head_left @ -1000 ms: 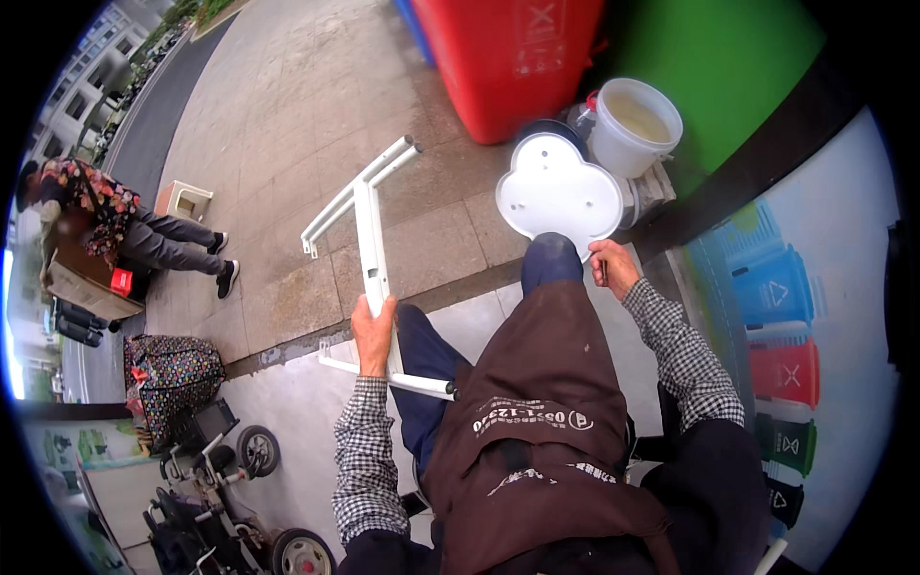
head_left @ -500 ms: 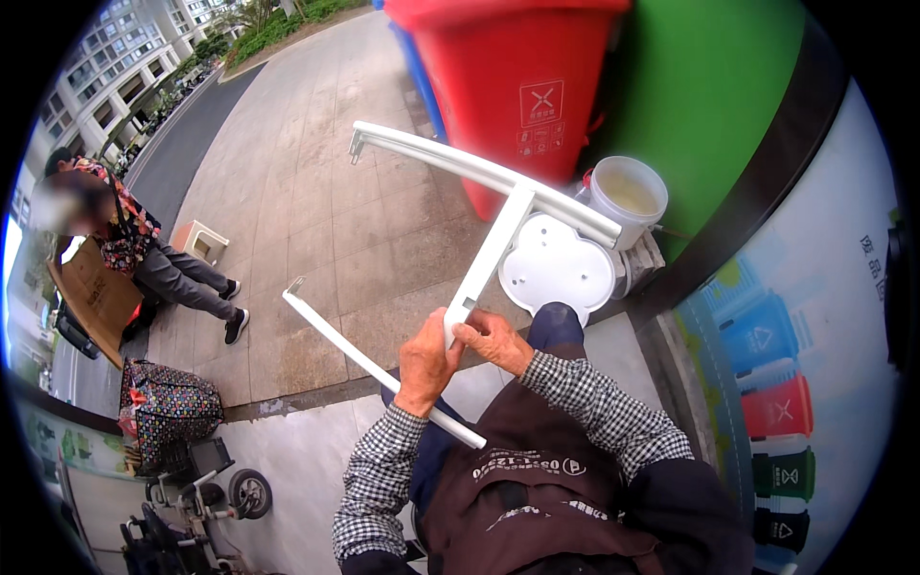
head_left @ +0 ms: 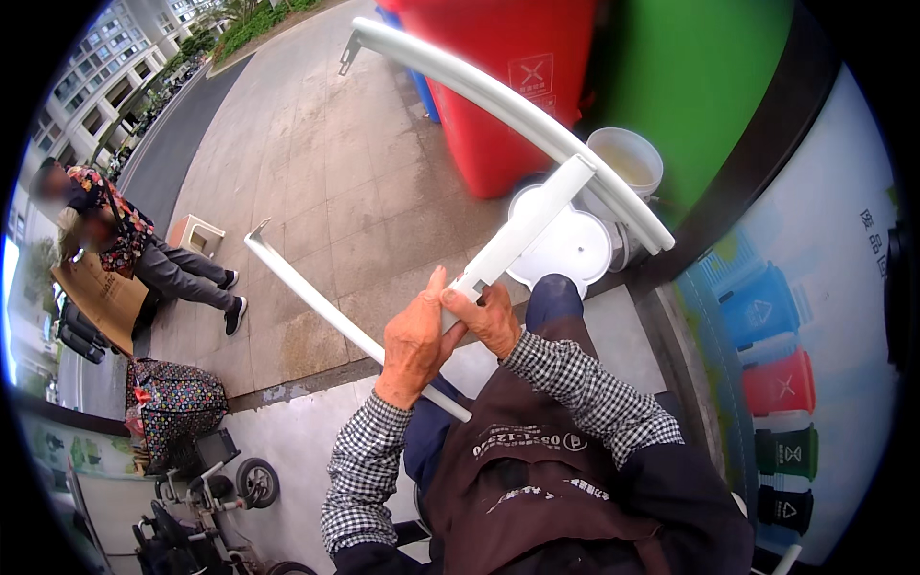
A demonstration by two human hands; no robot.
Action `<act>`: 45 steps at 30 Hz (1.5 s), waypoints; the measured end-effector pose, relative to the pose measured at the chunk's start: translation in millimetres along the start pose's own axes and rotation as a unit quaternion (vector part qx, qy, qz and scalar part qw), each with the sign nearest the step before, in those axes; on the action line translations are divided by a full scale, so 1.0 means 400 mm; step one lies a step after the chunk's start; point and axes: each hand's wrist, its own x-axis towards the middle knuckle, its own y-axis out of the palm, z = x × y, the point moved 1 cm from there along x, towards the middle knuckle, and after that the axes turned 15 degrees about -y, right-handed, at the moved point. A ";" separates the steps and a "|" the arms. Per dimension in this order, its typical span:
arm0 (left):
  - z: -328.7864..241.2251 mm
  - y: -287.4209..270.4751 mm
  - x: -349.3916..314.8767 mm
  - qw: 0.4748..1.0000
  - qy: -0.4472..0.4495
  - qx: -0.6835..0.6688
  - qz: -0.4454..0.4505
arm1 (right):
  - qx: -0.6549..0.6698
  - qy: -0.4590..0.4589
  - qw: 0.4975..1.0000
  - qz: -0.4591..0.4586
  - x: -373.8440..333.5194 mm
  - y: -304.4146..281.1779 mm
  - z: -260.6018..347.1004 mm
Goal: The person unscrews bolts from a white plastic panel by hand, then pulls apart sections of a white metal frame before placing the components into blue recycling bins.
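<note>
A white H-shaped frame (head_left: 529, 223) of rails and a crossbar is held out in front of me, tilted, with its far rail raised. My left hand (head_left: 414, 335) grips the near end of the crossbar by the joint with the near rail, one finger stretched along it. Closed on the same bar, right beside it, is my right hand (head_left: 491, 318), its thumb near a small slot. Small metal brackets stick out at the rails' left ends. Both hands hide part of the near joint. Beyond the crossbar a white lobed stool top (head_left: 565, 244) is partly covered.
A red wheeled bin (head_left: 503, 125) stands ahead, next to a white bucket (head_left: 628, 161) of cloudy liquid. At left, a person (head_left: 144, 230) bends over cardboard (head_left: 103, 299). Nearby are a small stool (head_left: 198, 236), a patterned bag (head_left: 177, 398) and a wheeled cart (head_left: 206, 508).
The frame has tilted; its far rail has come up and looks larger, its right end shifted right. Both hands keep their grip. The person at left bends lower.
</note>
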 end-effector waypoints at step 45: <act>0.390 0.033 -0.160 0.768 -0.502 0.084 0.390 | -0.332 0.455 0.767 -0.307 -0.068 -1.106 -0.826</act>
